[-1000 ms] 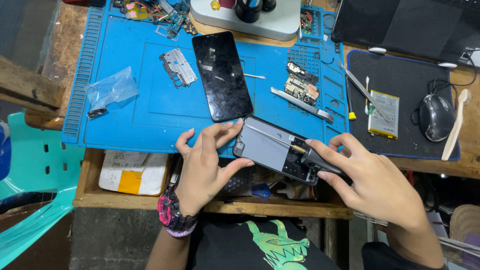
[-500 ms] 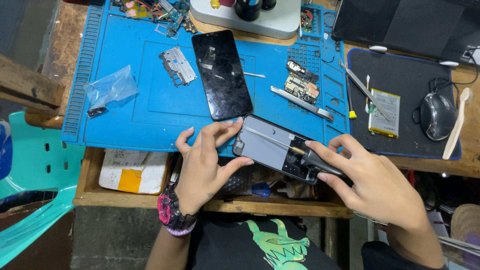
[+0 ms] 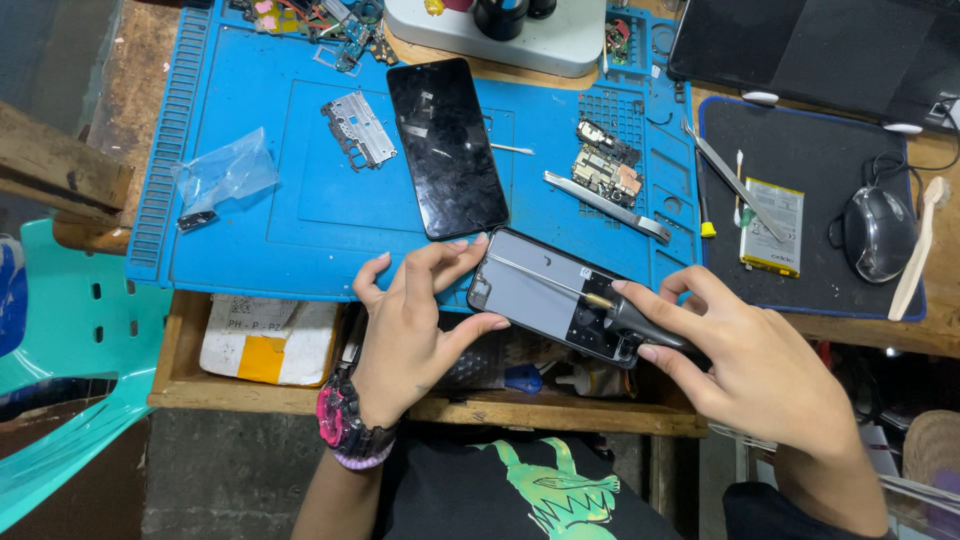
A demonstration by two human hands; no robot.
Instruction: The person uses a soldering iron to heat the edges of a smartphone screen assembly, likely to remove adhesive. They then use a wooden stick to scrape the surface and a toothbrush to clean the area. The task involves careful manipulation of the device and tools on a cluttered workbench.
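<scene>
On the wooden surface (image 3: 110, 60) lay my big blue mat (image 3: 260, 230), and near its front edge I held an open phone (image 3: 545, 300) with its back off. My left hand (image 3: 405, 335) pinched the phone's end between thumb and fingers. My right hand (image 3: 755, 370) was closed around a screwdriver (image 3: 620, 312), its tip on the phone's inside. A black screen (image 3: 445, 145), a metal plate (image 3: 358, 130) and a small circuit board (image 3: 605, 172) were already out on the mat, so much seemed done. A clear bag (image 3: 225, 172) lay there too; I could not tell what was inside. Below, an open drawer (image 3: 175, 345) held a flat white box (image 3: 265, 340).
</scene>
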